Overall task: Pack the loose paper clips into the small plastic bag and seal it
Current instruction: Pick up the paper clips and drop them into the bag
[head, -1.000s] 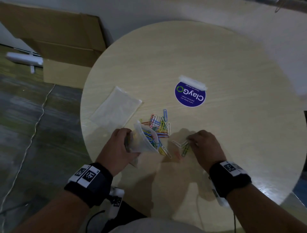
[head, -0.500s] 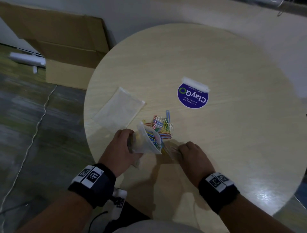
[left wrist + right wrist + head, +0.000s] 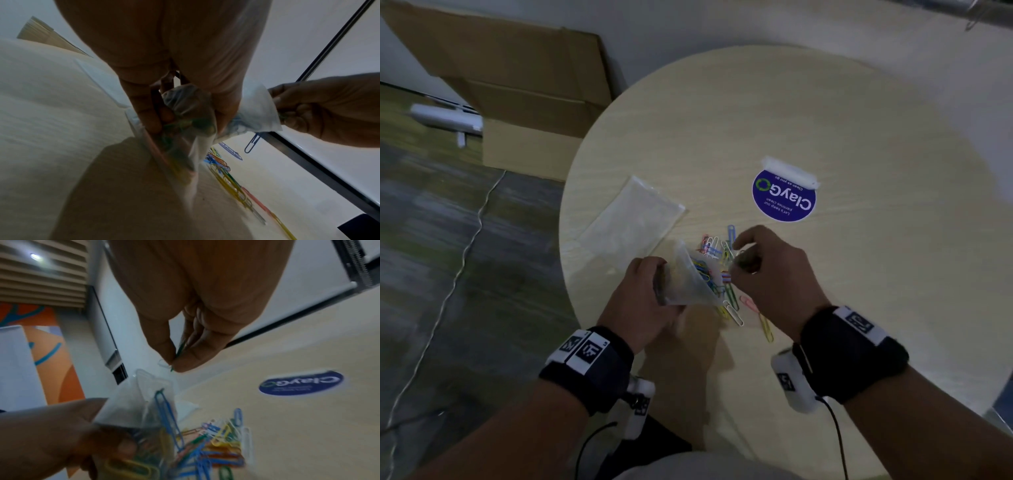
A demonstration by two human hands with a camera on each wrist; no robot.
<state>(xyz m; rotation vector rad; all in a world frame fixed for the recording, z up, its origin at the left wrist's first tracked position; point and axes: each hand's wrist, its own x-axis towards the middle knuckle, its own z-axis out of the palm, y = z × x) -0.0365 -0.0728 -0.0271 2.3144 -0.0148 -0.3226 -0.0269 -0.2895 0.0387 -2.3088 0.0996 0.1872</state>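
My left hand (image 3: 645,291) grips a small clear plastic bag (image 3: 693,279) near the table's front edge, mouth tilted right, with several coloured clips inside. In the left wrist view the fingers (image 3: 150,116) curl round the bag (image 3: 191,104). My right hand (image 3: 748,263) hovers just right of the bag mouth and pinches a couple of paper clips (image 3: 176,353), green and white, between thumb and fingers. A pile of loose coloured paper clips (image 3: 717,246) lies on the table behind the bag, and more clips (image 3: 753,315) lie below my right hand. In the right wrist view the bag (image 3: 139,404) sits under the pinched clips.
A second flat clear bag (image 3: 633,219) lies to the left on the round pale wood table (image 3: 859,274). A blue round sticker (image 3: 784,198) is stuck near the middle. Cardboard boxes (image 3: 517,102) stand on the floor at the left.
My right hand has lifted off the table with clips pinched and moved up and left to the bag mouth. The left hand keeps hold of the bag.
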